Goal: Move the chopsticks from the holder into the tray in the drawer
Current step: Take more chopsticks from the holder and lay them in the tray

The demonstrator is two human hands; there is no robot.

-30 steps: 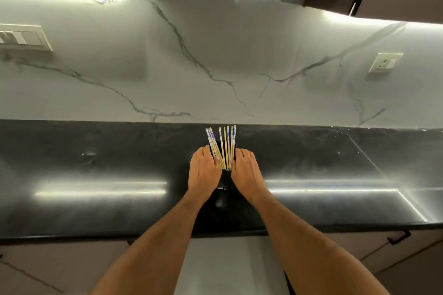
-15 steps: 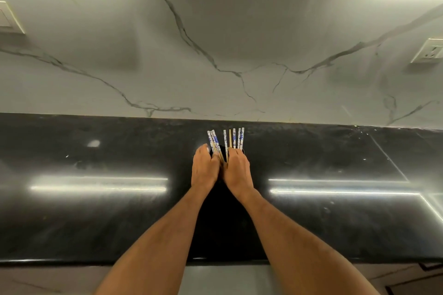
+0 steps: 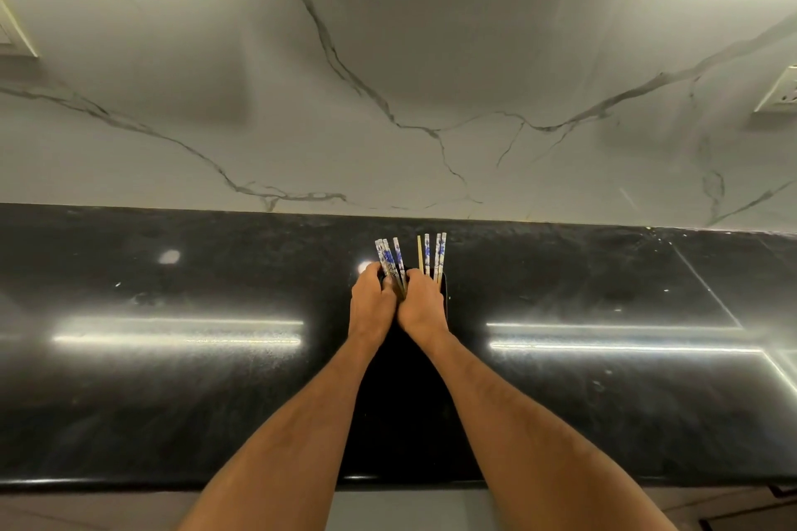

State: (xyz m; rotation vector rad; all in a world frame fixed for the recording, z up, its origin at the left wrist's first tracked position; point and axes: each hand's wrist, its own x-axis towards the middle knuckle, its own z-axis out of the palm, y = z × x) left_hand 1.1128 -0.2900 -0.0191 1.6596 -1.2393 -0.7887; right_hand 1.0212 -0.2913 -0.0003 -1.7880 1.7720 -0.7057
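Several chopsticks with white and blue patterned tops stand in a black holder (image 3: pixel 446 293) on the black counter, near the wall. They are parted into a left bunch (image 3: pixel 389 258) and a right bunch (image 3: pixel 433 255). My left hand (image 3: pixel 371 304) has its fingers curled round the left bunch. My right hand (image 3: pixel 422 303) grips the right bunch just above the holder's rim. The two hands touch each other and hide most of the holder. No drawer or tray is in view.
The glossy black counter (image 3: pixel 172 379) runs the whole width, with strip-light reflections left and right. A white marble backsplash (image 3: pixel 388 78) rises behind it. Wall sockets sit at the far left (image 3: pixel 13 39) and far right (image 3: pixel 780 93).
Both hands have closed from flat beside the chopsticks to curled round them, splitting the bundle into two bunches. The camera has moved closer and tilted down.
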